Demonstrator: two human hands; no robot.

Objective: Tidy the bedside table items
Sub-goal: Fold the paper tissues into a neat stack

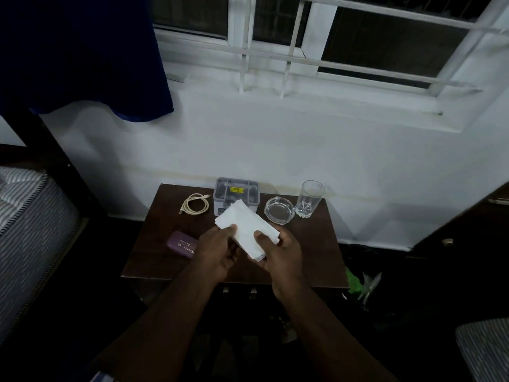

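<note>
While both hands, left hand [217, 248] and right hand [279, 250], pinch the folded white cloth [245, 226] between thumb and fingers above the desk [311, 252], squaring its edges before setting it down flat seems wise.

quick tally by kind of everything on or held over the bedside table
Glassware: 2, the tumbler and the ashtray
Cable: 1, coiled
Grey box: 1
Purple case: 1
White cloth: 1, folded, in the grip of the left hand and right hand
Total: 6
</note>
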